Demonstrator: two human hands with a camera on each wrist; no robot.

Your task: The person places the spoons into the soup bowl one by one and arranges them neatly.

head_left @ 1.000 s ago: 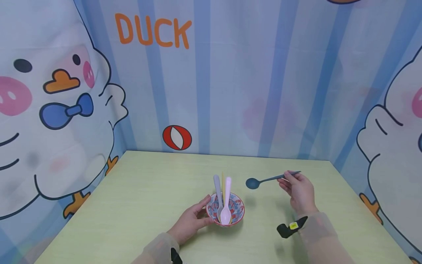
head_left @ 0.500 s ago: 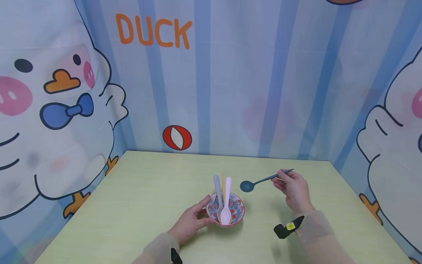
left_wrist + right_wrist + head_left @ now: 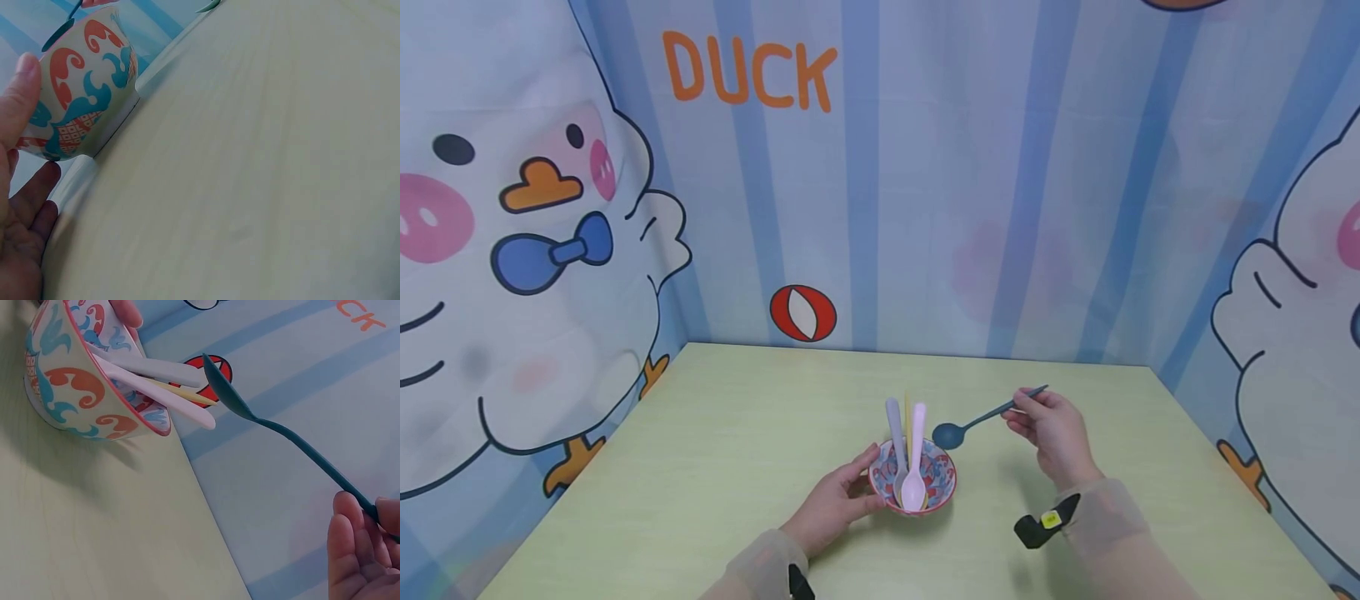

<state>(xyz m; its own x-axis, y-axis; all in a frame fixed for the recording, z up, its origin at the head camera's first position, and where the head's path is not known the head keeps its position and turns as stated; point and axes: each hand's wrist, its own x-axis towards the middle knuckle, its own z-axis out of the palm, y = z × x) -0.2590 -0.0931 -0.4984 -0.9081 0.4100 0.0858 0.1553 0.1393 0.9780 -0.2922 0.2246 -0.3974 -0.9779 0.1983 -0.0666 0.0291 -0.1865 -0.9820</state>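
Observation:
A patterned bowl (image 3: 941, 479) with a red rim stands on the table, and my left hand (image 3: 838, 500) holds it by its left side. A pink spoon (image 3: 915, 467), a lilac spoon (image 3: 897, 442) and a yellow utensil (image 3: 908, 417) lean in the bowl with their handles up. The yellow one's lower end is mostly hidden. My right hand (image 3: 1054, 437) pinches a dark teal spoon (image 3: 303, 447) near the end of its handle. In the head view the teal spoon's head overlaps the bowl's far right rim; the right wrist view shows it raised, apart from the other handles.
The pale wooden table (image 3: 760, 400) reaches back to a blue striped curtain (image 3: 925, 208) with printed ducks. Black wrist devices (image 3: 1037, 530) sit on the sleeves of both arms.
My right hand has moved left and slightly toward me, bringing the teal spoon from right of the bowl to its far right rim. The left hand and bowl stay put.

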